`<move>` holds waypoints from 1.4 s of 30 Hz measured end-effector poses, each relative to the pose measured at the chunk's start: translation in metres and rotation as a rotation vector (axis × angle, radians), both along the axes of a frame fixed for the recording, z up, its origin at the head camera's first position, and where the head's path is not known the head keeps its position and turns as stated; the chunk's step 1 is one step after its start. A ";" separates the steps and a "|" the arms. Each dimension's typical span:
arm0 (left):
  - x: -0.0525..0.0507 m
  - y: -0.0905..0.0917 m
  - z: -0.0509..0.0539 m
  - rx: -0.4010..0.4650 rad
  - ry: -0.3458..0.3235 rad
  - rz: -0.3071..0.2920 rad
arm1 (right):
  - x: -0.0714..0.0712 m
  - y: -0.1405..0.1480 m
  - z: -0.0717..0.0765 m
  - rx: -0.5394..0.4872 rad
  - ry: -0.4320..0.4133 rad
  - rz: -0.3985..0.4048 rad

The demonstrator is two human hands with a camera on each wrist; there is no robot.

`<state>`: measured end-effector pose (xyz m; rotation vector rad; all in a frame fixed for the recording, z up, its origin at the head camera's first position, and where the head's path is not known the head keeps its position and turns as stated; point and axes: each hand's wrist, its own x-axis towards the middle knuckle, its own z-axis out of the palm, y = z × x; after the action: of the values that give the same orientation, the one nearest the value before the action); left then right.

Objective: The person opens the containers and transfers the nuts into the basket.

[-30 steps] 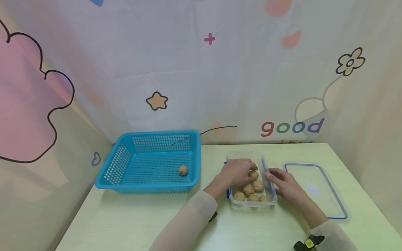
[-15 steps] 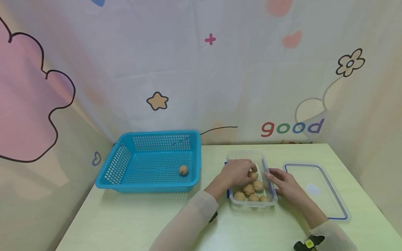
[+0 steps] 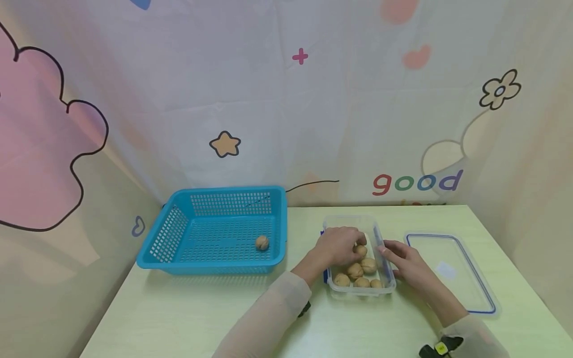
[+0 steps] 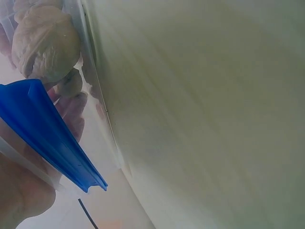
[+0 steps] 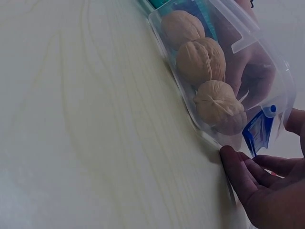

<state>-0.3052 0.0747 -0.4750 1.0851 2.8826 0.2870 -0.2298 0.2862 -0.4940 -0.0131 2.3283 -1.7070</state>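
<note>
A clear plastic food container [image 3: 360,291] holds several walnuts [image 3: 368,266], and its lid is off. Inside it, my left hand [image 3: 339,246] has curled fingers with a walnut [image 3: 360,250] between thumb and forefinger; the other fingertips are hidden in the head view. Through the clear wall, the left wrist view shows fingers [image 4: 74,114] beside walnuts, behind a blue latch [image 4: 47,131]. My right hand [image 3: 409,263] grips the container's right side, thumb at the rim and fingers outside. In the right wrist view, its fingertips [image 5: 233,160] touch the wall near another blue latch [image 5: 259,131].
To the left stands a blue perforated basket [image 3: 224,271] with a single walnut [image 3: 262,242] in it. The clear lid [image 3: 461,286] with a blue seal lies flat on the table [image 3: 192,318], right of the container. A printed cloth [image 3: 268,109] hangs behind the table.
</note>
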 end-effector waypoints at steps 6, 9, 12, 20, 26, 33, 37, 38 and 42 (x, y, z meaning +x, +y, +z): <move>0.002 0.001 0.001 -0.013 -0.003 -0.001 | 0.001 0.002 0.000 -0.011 0.001 -0.003; 0.003 0.001 0.002 -0.018 -0.004 0.008 | 0.001 0.002 0.000 -0.011 0.003 0.001; 0.004 0.002 0.001 -0.013 -0.009 0.019 | 0.002 0.002 0.001 -0.015 -0.002 -0.003; 0.005 0.002 0.003 0.056 -0.008 0.034 | 0.003 0.003 0.000 -0.004 0.002 -0.002; 0.002 0.000 0.005 0.119 -0.036 0.028 | 0.002 0.001 0.000 -0.021 -0.003 -0.008; 0.003 -0.005 0.013 0.145 -0.021 -0.009 | 0.001 0.002 0.001 0.009 -0.011 -0.006; 0.008 -0.013 0.023 0.140 0.025 -0.054 | 0.001 0.002 0.002 0.004 -0.015 -0.006; 0.010 -0.016 0.026 0.147 0.034 -0.071 | 0.000 0.002 0.002 0.006 -0.012 -0.004; 0.017 -0.029 0.039 0.181 0.046 -0.129 | -0.001 0.002 0.002 0.010 -0.006 0.007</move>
<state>-0.2886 0.0458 -0.4361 1.3165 2.8542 0.5321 -0.2313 0.2880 -0.4917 -0.0141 2.3298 -1.6899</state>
